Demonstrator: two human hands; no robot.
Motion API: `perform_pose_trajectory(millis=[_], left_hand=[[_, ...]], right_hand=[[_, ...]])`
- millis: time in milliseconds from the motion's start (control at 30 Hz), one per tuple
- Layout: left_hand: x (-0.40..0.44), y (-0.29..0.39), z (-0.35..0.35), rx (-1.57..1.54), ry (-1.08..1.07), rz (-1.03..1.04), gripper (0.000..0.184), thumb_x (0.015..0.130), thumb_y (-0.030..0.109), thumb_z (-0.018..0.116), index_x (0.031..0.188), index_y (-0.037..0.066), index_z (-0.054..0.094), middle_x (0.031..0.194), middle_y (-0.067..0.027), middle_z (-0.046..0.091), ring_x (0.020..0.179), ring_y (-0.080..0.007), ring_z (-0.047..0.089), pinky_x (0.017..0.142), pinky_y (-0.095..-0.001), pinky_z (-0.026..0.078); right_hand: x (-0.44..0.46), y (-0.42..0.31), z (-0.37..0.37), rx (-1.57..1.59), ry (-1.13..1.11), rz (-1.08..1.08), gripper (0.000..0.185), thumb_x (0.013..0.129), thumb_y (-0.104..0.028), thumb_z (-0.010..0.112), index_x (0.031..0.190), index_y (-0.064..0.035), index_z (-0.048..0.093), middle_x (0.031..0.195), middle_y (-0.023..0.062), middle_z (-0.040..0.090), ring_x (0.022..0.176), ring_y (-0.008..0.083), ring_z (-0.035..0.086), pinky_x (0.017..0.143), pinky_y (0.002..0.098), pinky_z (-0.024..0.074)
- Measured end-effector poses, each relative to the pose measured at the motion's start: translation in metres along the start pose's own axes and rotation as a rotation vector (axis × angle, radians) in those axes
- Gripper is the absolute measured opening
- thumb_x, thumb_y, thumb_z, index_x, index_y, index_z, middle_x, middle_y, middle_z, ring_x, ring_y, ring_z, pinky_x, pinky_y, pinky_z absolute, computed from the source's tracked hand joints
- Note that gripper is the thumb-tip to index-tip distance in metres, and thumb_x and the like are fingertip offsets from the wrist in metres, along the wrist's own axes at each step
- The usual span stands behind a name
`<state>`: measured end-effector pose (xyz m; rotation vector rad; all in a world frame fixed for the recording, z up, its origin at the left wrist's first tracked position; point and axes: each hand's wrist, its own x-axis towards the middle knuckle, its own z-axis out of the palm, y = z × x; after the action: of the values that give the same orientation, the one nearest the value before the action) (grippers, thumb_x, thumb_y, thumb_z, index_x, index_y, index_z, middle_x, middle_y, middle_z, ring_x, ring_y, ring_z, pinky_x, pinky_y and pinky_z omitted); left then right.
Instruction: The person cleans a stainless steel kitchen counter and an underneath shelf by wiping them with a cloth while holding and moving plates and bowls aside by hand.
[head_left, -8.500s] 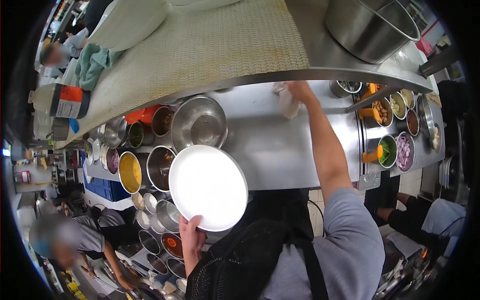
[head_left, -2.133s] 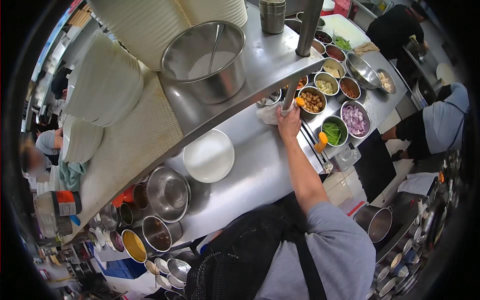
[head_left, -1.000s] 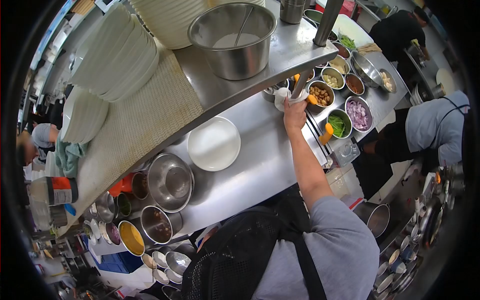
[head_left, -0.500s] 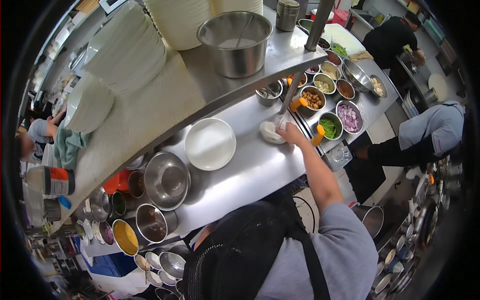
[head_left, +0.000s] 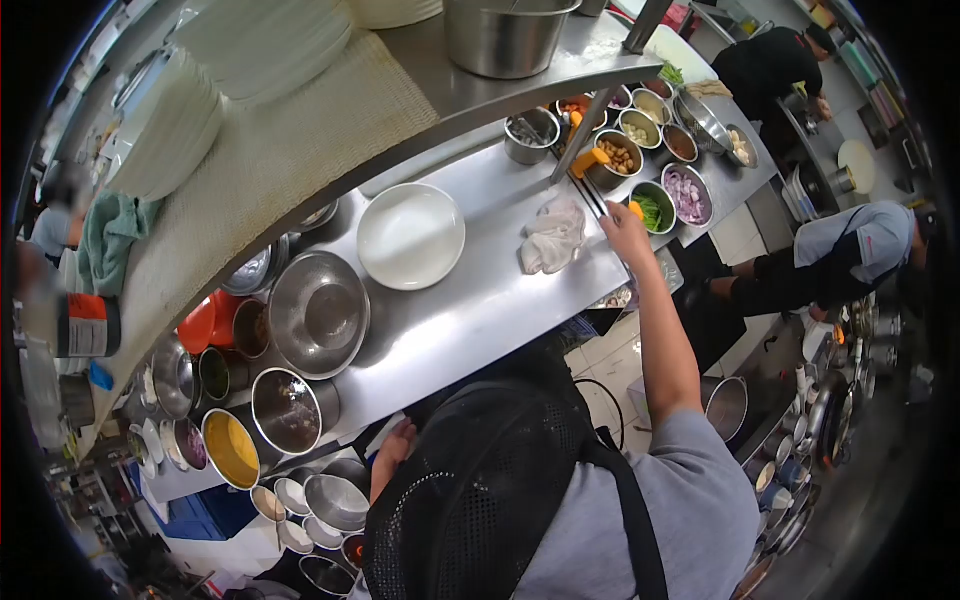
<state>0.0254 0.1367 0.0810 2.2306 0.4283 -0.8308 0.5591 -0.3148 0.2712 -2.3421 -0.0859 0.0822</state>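
My right hand (head_left: 624, 232) is at the right end of the steel counter, fingers curled beside an orange handle (head_left: 636, 210). Whether they grip that handle cannot be made out. Just left of this hand lies a crumpled white cloth (head_left: 553, 235), apart from the fingers. A white plate (head_left: 411, 237) sits on the counter farther left. Low beside the counter's front edge, my left hand (head_left: 397, 440) hangs with loosely bent fingers and nothing visible in it; the black cap hides part of that arm.
Metal tubs of chopped onion (head_left: 687, 195), greens (head_left: 655, 208) and brown cubes (head_left: 612, 158) stand to the right. Steel bowls (head_left: 319, 315) and sauce pots (head_left: 295, 411) fill the left end. A raised shelf (head_left: 300, 200) overhangs the back. Another person (head_left: 850, 245) stands at right.
My right hand has let go of the white cloth, which now lies spread wider, and has moved right toward the orange handle. My left hand has come into clearer view. The camera view has shifted.
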Motion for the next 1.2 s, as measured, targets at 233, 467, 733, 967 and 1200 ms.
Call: perform_pose_trajectory(millis=[233, 467, 733, 967, 1200], left_hand=[[-0.035, -0.027, 0.018, -0.21, -0.037, -0.177, 0.06, 0.103, 0.036, 0.059, 0.152, 0.003, 0.051, 0.153, -0.0212, 0.055, 0.144, -0.0357, 0.05, 0.119, -0.0398, 0.039], [-0.051, -0.018, 0.021, -0.611, 0.166, -0.325, 0.061, 0.104, 0.034, 0.062, 0.153, 0.001, 0.049, 0.152, -0.0203, 0.057, 0.142, -0.0334, 0.053, 0.116, -0.0385, 0.043], [-0.065, 0.18, -0.056, -0.356, 0.015, -0.376, 0.058, 0.105, 0.034, 0.062, 0.151, 0.001, 0.051, 0.138, -0.0224, 0.066, 0.13, -0.0323, 0.063, 0.108, -0.0388, 0.048], [-0.006, 0.326, -0.145, -0.745, 0.116, -0.069, 0.038, 0.11, 0.027, 0.057, 0.136, -0.001, 0.063, 0.104, -0.0101, 0.073, 0.081, -0.0147, 0.071, 0.077, -0.0287, 0.056], [0.21, 0.468, -0.244, -0.92, 0.353, 0.288, 0.039, 0.106, 0.032, 0.065, 0.122, -0.003, 0.063, 0.11, -0.0099, 0.07, 0.097, -0.0186, 0.071, 0.081, -0.0306, 0.058]], right_hand=[[-0.035, -0.039, 0.117, -0.39, 0.134, -0.336, 0.062, 0.098, -0.041, 0.067, 0.146, -0.0048, 0.054, 0.155, 0.0243, 0.046, 0.143, 0.0437, 0.043, 0.115, 0.062, 0.0355], [0.044, -0.074, 0.189, -0.572, 0.118, -0.475, 0.065, 0.093, -0.028, 0.061, 0.152, -0.0052, 0.045, 0.161, 0.0259, 0.037, 0.15, 0.0479, 0.033, 0.119, 0.0622, 0.0313], [0.073, -0.103, 0.226, -0.236, -0.104, -0.88, 0.057, 0.089, -0.018, 0.061, 0.145, -0.0114, 0.054, 0.159, 0.0191, 0.045, 0.143, 0.0391, 0.043, 0.118, 0.0533, 0.0352], [0.061, -0.048, 0.171, -0.266, 0.025, -0.597, 0.067, 0.083, -0.012, 0.067, 0.147, -0.0139, 0.051, 0.16, 0.0201, 0.04, 0.141, 0.0423, 0.042, 0.117, 0.0524, 0.0362], [-0.013, -0.038, 0.124, -0.329, -0.183, -0.614, 0.06, 0.082, -0.016, 0.07, 0.14, -0.0105, 0.057, 0.163, 0.0178, 0.037, 0.146, 0.0525, 0.034, 0.115, 0.0646, 0.0337]])
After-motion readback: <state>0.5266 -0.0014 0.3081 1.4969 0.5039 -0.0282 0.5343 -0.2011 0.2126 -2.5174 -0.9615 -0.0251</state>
